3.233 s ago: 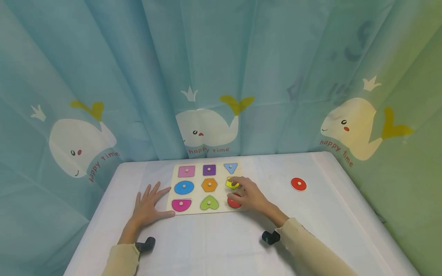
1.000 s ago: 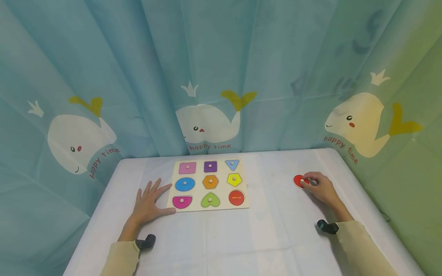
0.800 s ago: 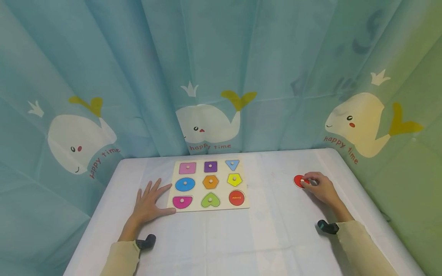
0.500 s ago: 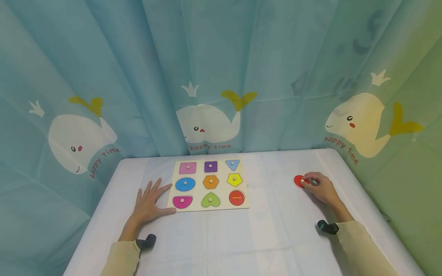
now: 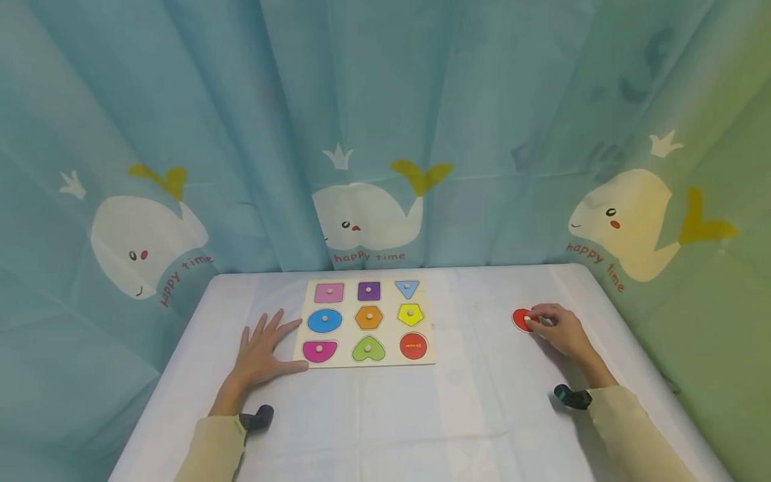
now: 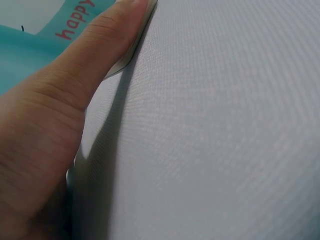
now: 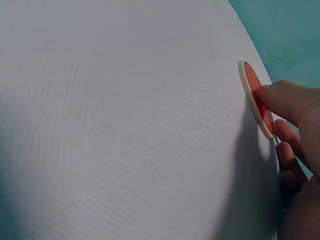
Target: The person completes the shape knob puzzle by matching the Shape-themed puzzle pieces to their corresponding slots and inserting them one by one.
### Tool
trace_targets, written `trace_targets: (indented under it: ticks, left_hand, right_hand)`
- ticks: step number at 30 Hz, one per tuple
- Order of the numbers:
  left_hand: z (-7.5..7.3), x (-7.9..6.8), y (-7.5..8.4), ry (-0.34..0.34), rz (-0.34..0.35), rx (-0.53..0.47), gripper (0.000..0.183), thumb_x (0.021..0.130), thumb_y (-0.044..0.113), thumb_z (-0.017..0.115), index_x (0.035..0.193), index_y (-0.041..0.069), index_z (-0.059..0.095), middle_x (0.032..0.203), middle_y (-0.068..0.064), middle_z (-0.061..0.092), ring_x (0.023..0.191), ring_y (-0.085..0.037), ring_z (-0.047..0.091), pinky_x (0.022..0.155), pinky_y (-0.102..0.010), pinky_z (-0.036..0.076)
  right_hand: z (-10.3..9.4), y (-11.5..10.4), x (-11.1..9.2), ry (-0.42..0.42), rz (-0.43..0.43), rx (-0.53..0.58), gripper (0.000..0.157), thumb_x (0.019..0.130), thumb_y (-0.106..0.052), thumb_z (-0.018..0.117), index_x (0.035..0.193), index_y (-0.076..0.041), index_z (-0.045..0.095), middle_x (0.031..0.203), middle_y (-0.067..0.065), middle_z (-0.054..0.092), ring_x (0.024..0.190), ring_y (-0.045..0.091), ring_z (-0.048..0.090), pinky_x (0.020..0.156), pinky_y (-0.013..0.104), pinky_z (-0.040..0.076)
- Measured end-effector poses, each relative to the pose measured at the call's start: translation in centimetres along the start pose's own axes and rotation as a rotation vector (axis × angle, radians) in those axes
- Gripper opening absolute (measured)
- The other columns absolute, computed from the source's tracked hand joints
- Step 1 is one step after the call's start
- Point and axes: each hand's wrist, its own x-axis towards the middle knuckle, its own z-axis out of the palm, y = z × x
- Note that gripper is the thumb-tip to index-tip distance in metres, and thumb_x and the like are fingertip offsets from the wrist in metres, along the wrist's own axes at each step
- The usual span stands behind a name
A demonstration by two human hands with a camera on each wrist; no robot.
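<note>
A pale wooden peg puzzle board (image 5: 391, 336) lies on the table, holding colourful shapes with knobs. Its round red spot (image 5: 413, 346) at the near right bears printed lettering and has no knob. Fingers spread, my left hand (image 5: 260, 356) rests at the board's left edge, with the thumb (image 6: 107, 37) at the near corner. Well to the right of the board, my right hand (image 5: 563, 331) pinches the knob of a red round puzzle piece (image 5: 521, 320) between thumb and finger. In the right wrist view this piece (image 7: 254, 82) shows its pale wooden rim, close over the cloth.
White cloth (image 5: 373, 422) covers the table. Behind it hangs a blue-green curtain (image 5: 494, 201) with whale prints, reaching round both sides. A black wrist camera (image 5: 258, 418) sits on the left wrist and another black camera (image 5: 572, 397) on the right.
My right hand has gone from over the board's red circle to the red round piece at the right and pinches it. Over the last second both hands stay put; the head view shifts slightly.
</note>
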Motion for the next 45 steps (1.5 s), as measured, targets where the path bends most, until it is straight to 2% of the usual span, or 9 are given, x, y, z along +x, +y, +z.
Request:
trace_targets:
  ticks: [13, 20, 22, 24, 26, 29, 34, 40, 45]
  left_hand:
    - [0.4, -0.3, -0.3, 0.007, -0.008, 0.000, 0.099, 0.070, 0.062, 0.084, 0.153, 0.018, 0.050, 0.166, -0.024, 0.024, 0.152, -0.054, 0.007, 0.114, -0.079, -0.002]
    - [0.9, -0.4, -0.6, 0.007, -0.006, -0.001, 0.098, 0.070, 0.063, 0.084, 0.152, 0.020, 0.050, 0.166, -0.023, 0.025, 0.152, -0.054, 0.007, 0.114, -0.079, -0.003]
    - [1.0, -0.4, -0.7, 0.009, -0.005, -0.003, 0.098, 0.070, 0.062, 0.085, 0.152, 0.021, 0.051, 0.166, -0.024, 0.025, 0.152, -0.054, 0.007, 0.113, -0.079, -0.003]
    - [1.1, -0.4, -0.7, 0.012, -0.002, 0.000, 0.098, 0.070, 0.062, 0.085, 0.151, 0.021, 0.051, 0.166, -0.024, 0.025, 0.152, -0.054, 0.008, 0.113, -0.079, -0.003]
    - [1.1, -0.4, -0.7, 0.011, -0.003, 0.005, 0.098, 0.070, 0.062, 0.085, 0.151, 0.020, 0.051, 0.166, -0.024, 0.025, 0.152, -0.054, 0.008, 0.113, -0.079, -0.003]
    - [1.0, -0.4, -0.7, 0.009, -0.002, 0.006, 0.098, 0.070, 0.062, 0.085, 0.151, 0.020, 0.051, 0.166, -0.024, 0.025, 0.151, -0.054, 0.008, 0.113, -0.079, -0.003]
    - [0.7, -0.4, -0.6, 0.009, -0.002, 0.005, 0.098, 0.070, 0.063, 0.084, 0.152, 0.021, 0.050, 0.166, -0.024, 0.025, 0.152, -0.054, 0.008, 0.113, -0.079, -0.003]
    - [0.5, -0.2, -0.3, 0.015, -0.007, 0.000, 0.098, 0.070, 0.062, 0.085, 0.152, 0.020, 0.051, 0.166, -0.023, 0.025, 0.152, -0.053, 0.007, 0.114, -0.078, -0.004]
    - [0.4, -0.1, -0.2, 0.020, -0.003, 0.010, 0.098, 0.070, 0.062, 0.085, 0.152, 0.020, 0.051, 0.166, -0.023, 0.025, 0.153, -0.053, 0.007, 0.115, -0.077, -0.003]
  right_hand:
    - [0.3, -0.1, 0.2, -0.003, 0.002, -0.002, 0.020, 0.095, -0.014, 0.073, 0.110, 0.000, 0.073, 0.135, 0.028, 0.057, 0.130, 0.049, 0.048, 0.109, 0.067, 0.039]
    - [0.1, -0.4, 0.0, 0.005, -0.021, -0.024, 0.017, 0.093, -0.011, 0.074, 0.106, 0.000, 0.073, 0.129, 0.029, 0.060, 0.123, 0.050, 0.053, 0.106, 0.066, 0.042]
    - [0.0, -0.6, -0.1, 0.019, -0.030, -0.037, 0.015, 0.093, -0.010, 0.075, 0.104, -0.001, 0.074, 0.125, 0.028, 0.062, 0.116, 0.047, 0.056, 0.099, 0.062, 0.048]
    - [0.0, -1.0, -0.3, 0.034, -0.044, -0.045, 0.015, 0.091, -0.010, 0.076, 0.103, -0.001, 0.074, 0.121, 0.026, 0.063, 0.108, 0.043, 0.058, 0.088, 0.050, 0.054]
    - [0.1, -1.5, -0.4, 0.047, -0.061, -0.049, 0.013, 0.091, -0.009, 0.077, 0.101, -0.001, 0.074, 0.119, 0.025, 0.064, 0.103, 0.039, 0.059, 0.081, 0.041, 0.052]
    - [0.2, -2.3, -0.3, 0.054, -0.081, -0.043, 0.013, 0.091, -0.009, 0.076, 0.101, -0.001, 0.074, 0.120, 0.024, 0.064, 0.102, 0.038, 0.060, 0.078, 0.035, 0.052]
    - [0.7, -3.8, -0.1, 0.042, -0.099, -0.038, 0.014, 0.092, -0.011, 0.076, 0.103, -0.002, 0.075, 0.124, 0.022, 0.063, 0.107, 0.040, 0.060, 0.082, 0.038, 0.056]
    - [1.6, -5.7, -0.1, 0.021, -0.160, -0.028, 0.012, 0.092, -0.010, 0.076, 0.101, -0.003, 0.075, 0.124, 0.022, 0.063, 0.109, 0.041, 0.060, 0.093, 0.056, 0.053]
    - [2.5, -7.1, -0.1, 0.013, -0.181, -0.023, 0.012, 0.091, -0.012, 0.077, 0.102, -0.005, 0.076, 0.124, 0.019, 0.064, 0.109, 0.038, 0.060, 0.092, 0.055, 0.051]
